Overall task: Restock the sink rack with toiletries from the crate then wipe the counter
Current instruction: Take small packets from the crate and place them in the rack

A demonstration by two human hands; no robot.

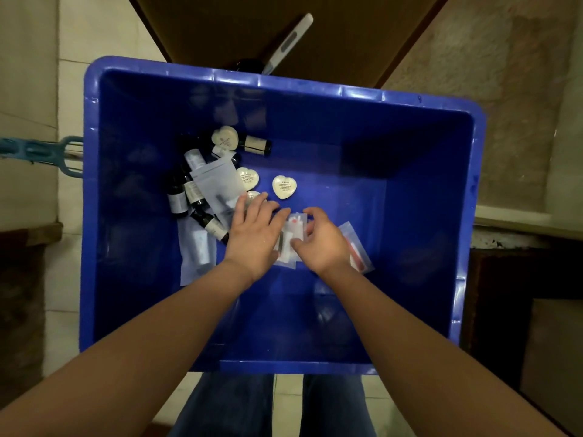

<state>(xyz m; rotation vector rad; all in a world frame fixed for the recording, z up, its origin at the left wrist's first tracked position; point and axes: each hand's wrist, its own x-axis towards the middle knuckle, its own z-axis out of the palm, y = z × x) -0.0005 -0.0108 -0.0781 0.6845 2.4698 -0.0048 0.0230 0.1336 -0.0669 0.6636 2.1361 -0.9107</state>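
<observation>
A big blue crate (441, 108) fills the view, seen from above. On its floor lie several small dark bottles (195, 193), cream heart-shaped soaps (284, 186) and clear sachets (217, 184). My left hand (255, 234) lies flat with fingers spread, its fingertips on a clear sachet (295, 230) with a white and red item inside. My right hand (321, 241) curls round that same sachet from the right, thumb and fingers pinching its edges. Another sachet with a red item (358, 250) lies partly under my right wrist.
A white and grey handle (290, 42) leans behind the crate's far rim against a brown panel. A blue plastic piece (41, 149) sticks out at the left. Pale floor tiles surround the crate, with a dark cabinet at right. My legs show below the near rim.
</observation>
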